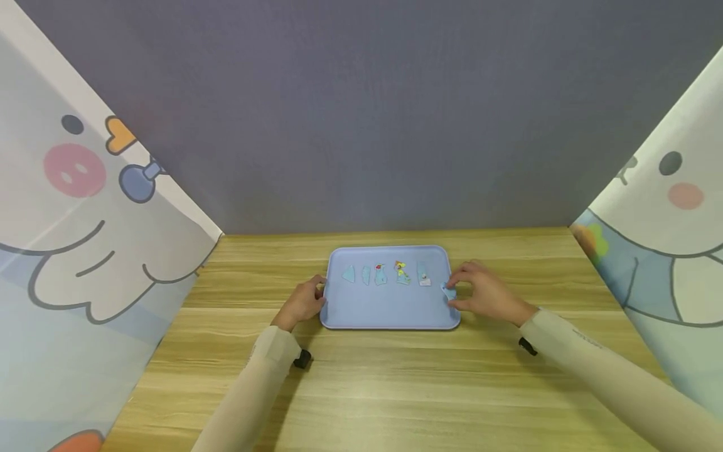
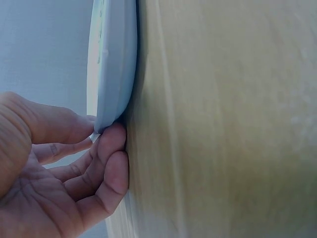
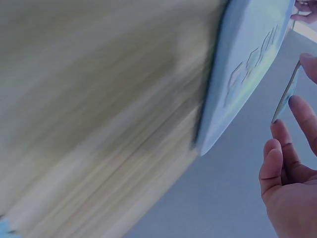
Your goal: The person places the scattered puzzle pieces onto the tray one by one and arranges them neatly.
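Observation:
My left hand (image 1: 303, 302) grips the left rim of a light-blue tray (image 1: 390, 316), thumb on top and fingers curled against its side in the left wrist view. My right hand (image 1: 488, 294) pinches a thin, irregular light-blue piece (image 1: 449, 292) by its edges, over the tray's right rim. In the right wrist view this flat piece (image 3: 287, 94) is held up off the tray, tilted, between thumb and fingertips. Several flat printed pieces lie in a row on the tray, among them a triangular one (image 1: 349, 274), one with yellow print (image 1: 402, 274) and a rectangular one (image 1: 423, 274).
The tray lies on a wood-grain table (image 1: 395, 389). Behind the table stands a dark grey panel (image 1: 390, 119). Cartoon-printed sheets hang at the left (image 1: 107, 251) and the right (image 1: 666, 251).

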